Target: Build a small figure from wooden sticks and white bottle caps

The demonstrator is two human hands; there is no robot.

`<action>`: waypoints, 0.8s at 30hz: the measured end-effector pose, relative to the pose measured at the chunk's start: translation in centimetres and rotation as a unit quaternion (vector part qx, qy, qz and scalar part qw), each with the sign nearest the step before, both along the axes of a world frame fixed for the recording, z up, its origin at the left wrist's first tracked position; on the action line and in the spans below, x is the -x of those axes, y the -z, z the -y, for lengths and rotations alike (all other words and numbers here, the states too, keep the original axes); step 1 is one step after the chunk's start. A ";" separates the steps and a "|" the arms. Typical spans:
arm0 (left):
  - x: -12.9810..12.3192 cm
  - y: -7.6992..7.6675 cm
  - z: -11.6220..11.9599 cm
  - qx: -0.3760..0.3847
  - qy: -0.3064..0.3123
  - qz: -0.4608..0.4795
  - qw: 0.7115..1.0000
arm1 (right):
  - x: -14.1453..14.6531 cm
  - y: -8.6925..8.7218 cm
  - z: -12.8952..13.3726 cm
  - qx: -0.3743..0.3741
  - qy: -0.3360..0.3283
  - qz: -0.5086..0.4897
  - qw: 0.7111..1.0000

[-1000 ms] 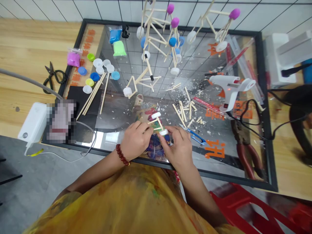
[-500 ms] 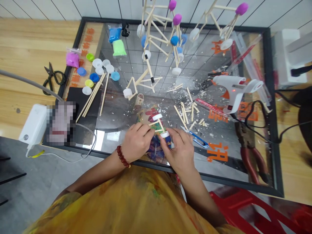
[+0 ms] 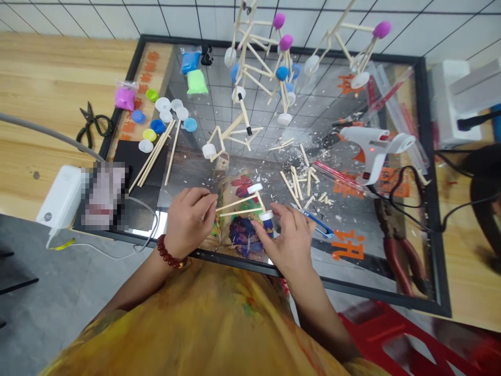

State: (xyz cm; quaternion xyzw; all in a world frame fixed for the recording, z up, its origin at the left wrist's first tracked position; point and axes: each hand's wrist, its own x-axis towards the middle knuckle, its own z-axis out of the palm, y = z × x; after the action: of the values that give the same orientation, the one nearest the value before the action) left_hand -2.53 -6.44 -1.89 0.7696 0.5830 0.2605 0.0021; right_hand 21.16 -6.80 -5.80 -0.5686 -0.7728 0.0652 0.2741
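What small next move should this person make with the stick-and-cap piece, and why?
Probably steady the free stick ends with the left hand: its fingers sit right by the wooden sticks, while the right hand is at the white bottle cap on their other end.

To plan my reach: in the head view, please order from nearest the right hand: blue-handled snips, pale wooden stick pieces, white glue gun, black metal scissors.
From the right hand:
1. Blue-handled snips: just to its right.
2. Pale wooden stick pieces: straight ahead.
3. White glue gun: far right.
4. Black metal scissors: far left.
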 end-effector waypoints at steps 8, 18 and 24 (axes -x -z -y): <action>0.0 0.3 1.9 0.085 0.012 0.014 0.996 | 0.9 -1.6 0.2 -0.087 -0.048 0.000 0.995; 0.0 1.3 1.6 0.097 0.037 0.002 0.995 | -0.8 -3.0 -0.5 -0.143 -0.005 -0.031 0.989; -0.1 1.2 1.5 0.092 0.041 -0.021 0.995 | -1.3 -3.5 -0.7 -0.134 -0.004 -0.034 0.990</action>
State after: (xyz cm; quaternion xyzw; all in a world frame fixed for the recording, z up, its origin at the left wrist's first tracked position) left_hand -2.42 -7.95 -3.05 0.7945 0.5726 0.1893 0.0713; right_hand 22.44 -6.07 -2.29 -0.5212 -0.7670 -0.0191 0.3738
